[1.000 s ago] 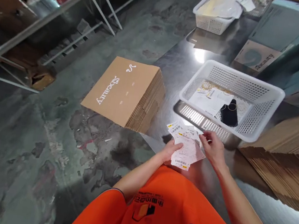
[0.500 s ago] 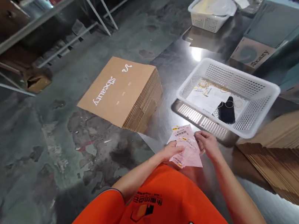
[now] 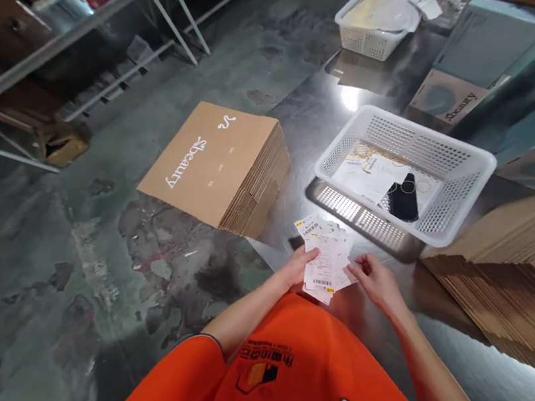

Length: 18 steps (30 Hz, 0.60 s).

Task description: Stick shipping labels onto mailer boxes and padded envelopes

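Slips (image 3: 327, 260), paper, printed, several, overlapping in a loose fan; barcodes and yellow marks at the ends; located in front of the orange shirt (image 3: 312, 375), above the near edge of the table (image 3: 306, 109). Left hand (image 3: 293, 268): closed on the slips at their left side, thumb lying on top. Right hand (image 3: 376, 280): fingers bent, tips at the right edge of the slips; whether they pinch paper or only touch it, cannot tell. Basket (image 3: 452, 218), white plastic, perforated walls, standing on the metal table just beyond the hands; contents: white papers (image 3: 361, 178), a black phone-like device (image 3: 404, 201) at the right end, and yellowish rubber bands (image 3: 364, 149), a few lying over the device. Carton stack (image 3: 210, 165), brown, flat-folded, white lettering on the top piece, at the left edge of the table. Cardboard pile (image 3: 497, 308), brown, flat sheets, right of the hands and near the basket. Second basket (image 3: 369, 43), white, at the far end, holding clear and yellowish plastic bags (image 3: 384, 7). Boxes (image 3: 496, 44), pale blue, the lower parts pinkish with dark lettering, right of the second basket.
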Tool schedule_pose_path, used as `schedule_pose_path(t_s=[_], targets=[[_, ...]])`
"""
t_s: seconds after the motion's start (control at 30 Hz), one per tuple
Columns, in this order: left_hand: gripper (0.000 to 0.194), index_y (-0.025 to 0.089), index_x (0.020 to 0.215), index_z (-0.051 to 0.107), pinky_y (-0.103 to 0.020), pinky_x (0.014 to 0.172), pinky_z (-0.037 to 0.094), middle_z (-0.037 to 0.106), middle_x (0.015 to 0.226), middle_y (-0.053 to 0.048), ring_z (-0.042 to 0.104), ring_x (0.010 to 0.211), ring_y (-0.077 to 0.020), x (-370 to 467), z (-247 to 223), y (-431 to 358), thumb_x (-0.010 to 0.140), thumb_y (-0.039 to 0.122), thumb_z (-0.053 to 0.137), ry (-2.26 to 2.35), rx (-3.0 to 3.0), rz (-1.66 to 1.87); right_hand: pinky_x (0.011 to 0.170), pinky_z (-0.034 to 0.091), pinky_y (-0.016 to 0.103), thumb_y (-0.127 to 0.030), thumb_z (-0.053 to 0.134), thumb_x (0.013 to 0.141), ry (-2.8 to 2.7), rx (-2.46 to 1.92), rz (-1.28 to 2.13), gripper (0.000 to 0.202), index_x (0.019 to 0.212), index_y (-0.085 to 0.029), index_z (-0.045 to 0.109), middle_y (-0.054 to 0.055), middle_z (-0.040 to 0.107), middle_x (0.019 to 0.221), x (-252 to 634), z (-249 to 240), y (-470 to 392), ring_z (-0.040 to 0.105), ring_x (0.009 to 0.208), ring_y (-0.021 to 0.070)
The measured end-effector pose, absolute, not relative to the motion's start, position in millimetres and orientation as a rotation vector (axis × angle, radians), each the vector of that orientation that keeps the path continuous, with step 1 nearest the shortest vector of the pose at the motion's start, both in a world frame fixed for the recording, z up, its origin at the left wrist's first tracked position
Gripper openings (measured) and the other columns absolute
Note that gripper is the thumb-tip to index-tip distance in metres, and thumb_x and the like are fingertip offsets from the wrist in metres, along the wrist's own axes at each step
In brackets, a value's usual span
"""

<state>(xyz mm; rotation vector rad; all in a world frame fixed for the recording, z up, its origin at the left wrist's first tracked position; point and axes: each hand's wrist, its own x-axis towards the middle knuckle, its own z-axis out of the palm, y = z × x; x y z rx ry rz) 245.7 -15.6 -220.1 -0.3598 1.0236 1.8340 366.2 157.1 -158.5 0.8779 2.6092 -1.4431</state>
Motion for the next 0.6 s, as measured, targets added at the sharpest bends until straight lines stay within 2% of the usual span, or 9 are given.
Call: schedule_pose_path(t_s=[0.13,0.23,0.33,0.6], targets=[[0.044,0.015,0.107,0.064,-0.047,0.104,0.050,0.076,0.105,-0.011,0.071,0.104,-0.0288,248,-223,-17,0.069,0.023,0.085,1.035,-0.401,1.861,0.053,0.035,0.030,-0.054,0.057,0.082,2.554,0.791,-1.426,0.036,0.064,-0.024,0.049,0.001,0.059,0.058,368,-162,155,0.052,0.056,0.0180],[0.041,0.015,0.110,0.063,-0.047,0.105,0.049,0.075,0.106,-0.011,0.069,0.108,-0.0288,248,-226,-18,0.074,0.022,0.081,1.047,-0.460,1.868,0.053,0.038,0.029,-0.051,0.049,0.087,2.518,0.838,-1.496,0.031,0.070,-0.025,0.050,0.001,0.063,0.060,374,-161,156,0.056,0.057,0.0188],[0.037,0.015,0.111,0.063,-0.046,0.105,0.049,0.075,0.106,-0.011,0.069,0.108,-0.0274,245,-228,-18,0.078,0.021,0.077,1.040,-0.512,1.913,0.053,0.038,0.029,-0.049,0.052,0.086,2.526,0.803,-1.448,0.028,0.071,-0.025,0.050,0.001,0.063,0.058,380,-156,159,0.057,0.055,0.0187],[0.036,0.015,0.113,0.062,-0.047,0.102,0.052,0.076,0.102,-0.010,0.072,0.098,-0.0260,233,-241,-12,0.080,0.019,0.074,1.104,-0.656,1.983,0.050,0.039,0.029,-0.056,0.056,0.083,2.442,0.869,-1.461,0.035,0.070,-0.025,0.049,0.001,0.062,0.056,407,-153,165,0.057,0.052,0.0180]])
